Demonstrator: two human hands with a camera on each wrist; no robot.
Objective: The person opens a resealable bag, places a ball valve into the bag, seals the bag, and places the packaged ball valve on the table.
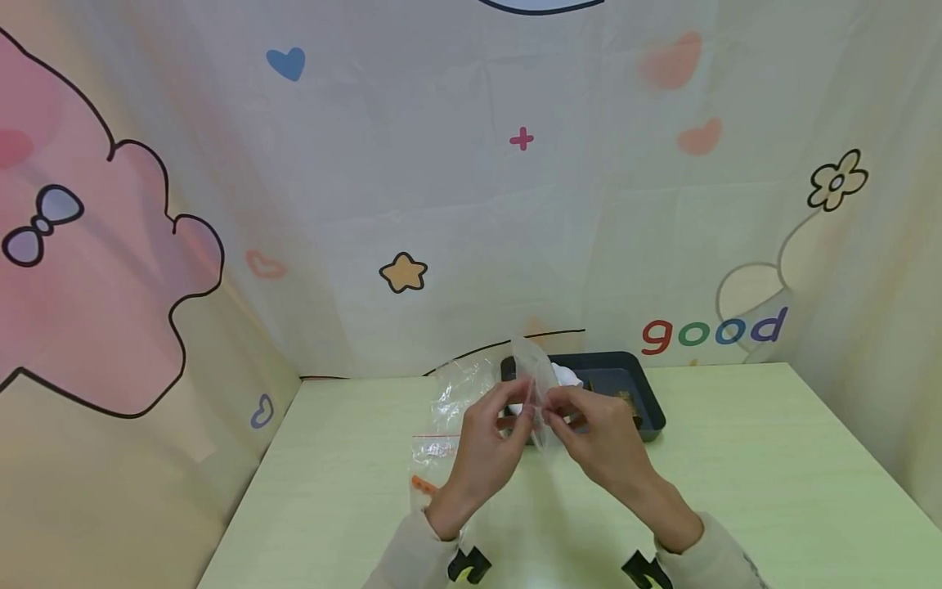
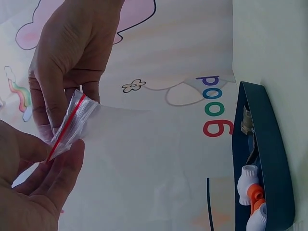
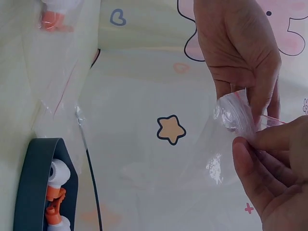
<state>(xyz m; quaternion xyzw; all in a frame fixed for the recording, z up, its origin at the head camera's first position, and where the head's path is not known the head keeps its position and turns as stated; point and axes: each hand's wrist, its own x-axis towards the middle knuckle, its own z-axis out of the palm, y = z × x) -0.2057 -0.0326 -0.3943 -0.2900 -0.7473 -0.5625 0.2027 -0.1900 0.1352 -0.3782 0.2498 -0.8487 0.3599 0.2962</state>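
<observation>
A clear zip-lock bag [image 1: 536,366] with a red seal line is held up over the table between both hands. My left hand [image 1: 487,433] pinches one side of its mouth between thumb and fingers. On the other side, my right hand [image 1: 609,440] pinches the bag's edge. The left wrist view has the bag [image 2: 72,122] crumpled around its red strip, with the fingers of both hands close together. Seen from the right wrist, the hanging part of the bag [image 3: 211,154] looks transparent, with nothing visible inside it.
Behind the hands stands a dark blue tray [image 1: 599,358] holding white-and-orange plastic fittings [image 2: 248,185] and some brownish metal pieces [image 2: 247,120]. Left of it lie a clear bag [image 1: 459,393] and another bag with an orange part [image 1: 423,485]. A printed curtain [image 1: 456,180] hangs behind.
</observation>
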